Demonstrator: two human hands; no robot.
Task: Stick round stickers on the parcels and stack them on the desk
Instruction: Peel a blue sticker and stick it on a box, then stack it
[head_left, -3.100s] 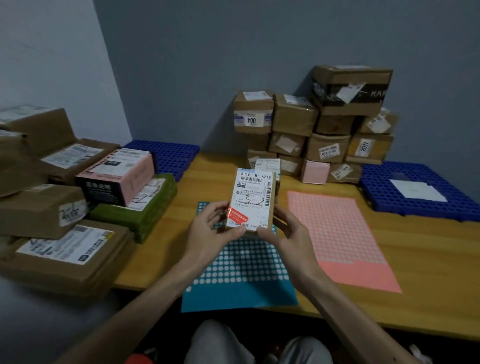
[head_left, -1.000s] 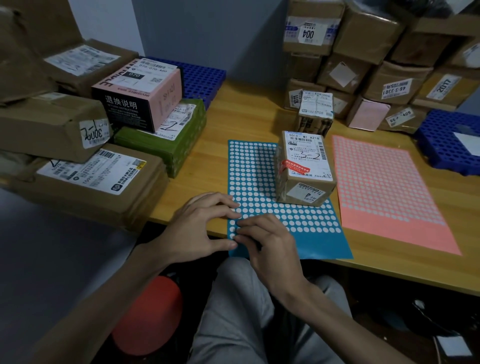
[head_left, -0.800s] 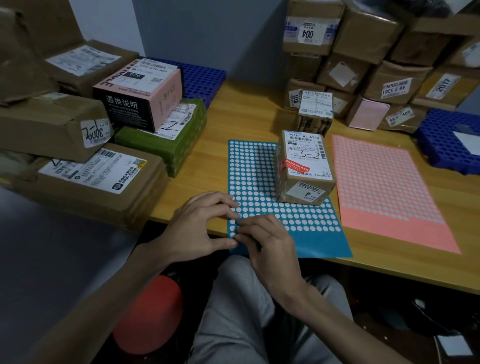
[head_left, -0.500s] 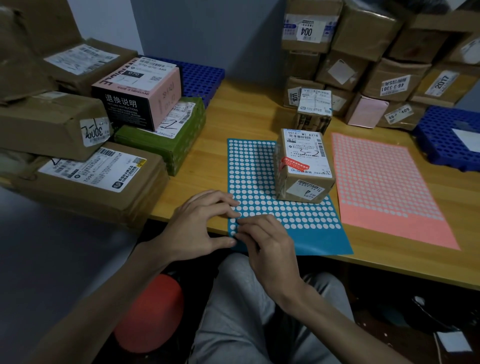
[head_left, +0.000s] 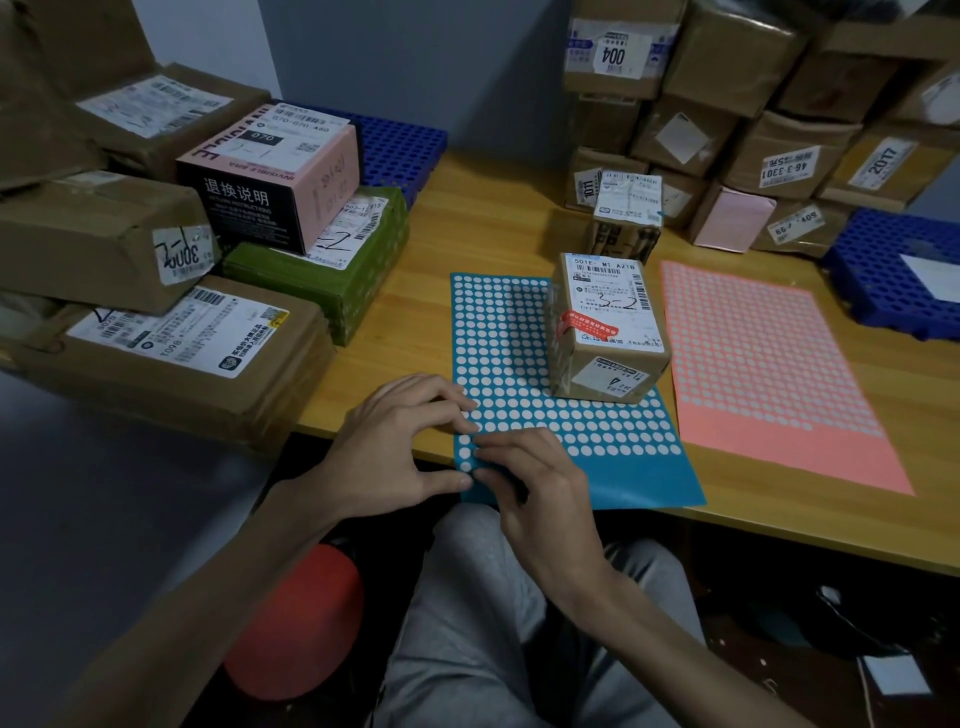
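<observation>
A small brown parcel (head_left: 605, 322) with a white label marked "3-2" lies on the right part of a blue sheet of white round stickers (head_left: 498, 332). The sheet lies on the wooden desk (head_left: 493, 208) and its near end overhangs the edge. My left hand (head_left: 395, 447) holds the sheet's near left edge, fingers on top and thumb at the overhanging corner. My right hand (head_left: 535, 488) is beside it, its curled fingertips pinching at a sticker near that edge. Whether the sticker has lifted is hidden by the fingers.
A pink sticker sheet (head_left: 753, 364) lies right of the blue one. Stacked parcels (head_left: 779, 156) stand at the back right, with one small parcel (head_left: 626, 208) in front. A parcel pile (head_left: 171, 364) sits left of the desk. Blue crates (head_left: 883, 270) flank both sides.
Three seconds ago both hands held the parcel upright; it now lies on the blue sheet and both hands are at the sheet's near left corner. Over the last second they barely moved.
</observation>
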